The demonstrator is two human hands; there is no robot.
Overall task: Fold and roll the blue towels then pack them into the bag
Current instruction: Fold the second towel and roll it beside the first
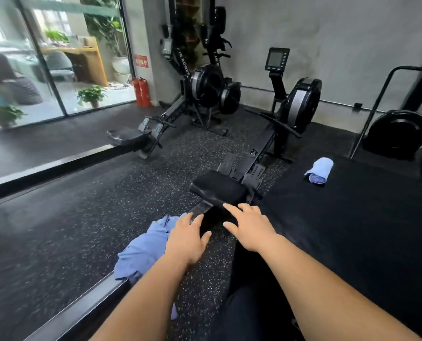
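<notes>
Two bare hands reach out low over the speckled floor (82, 205), and both hold nothing. The left hand (189, 239) has straight fingers over the edge of a loose, crumpled blue towel (143, 249); I cannot tell if it touches. That towel lies on the floor, its near end beside a grey metal strip (77, 308). The right hand (249, 227) has its fingers spread wide above the dark rail just behind the rowing machine seat (219, 187). A rolled blue towel (319, 169) sits well apart, near the far left edge of the black mat (352, 230) on the right. Wide open floor lies to the left, up to the glass wall (32, 70). More rowing machines (205, 94) stand ahead.
</notes>
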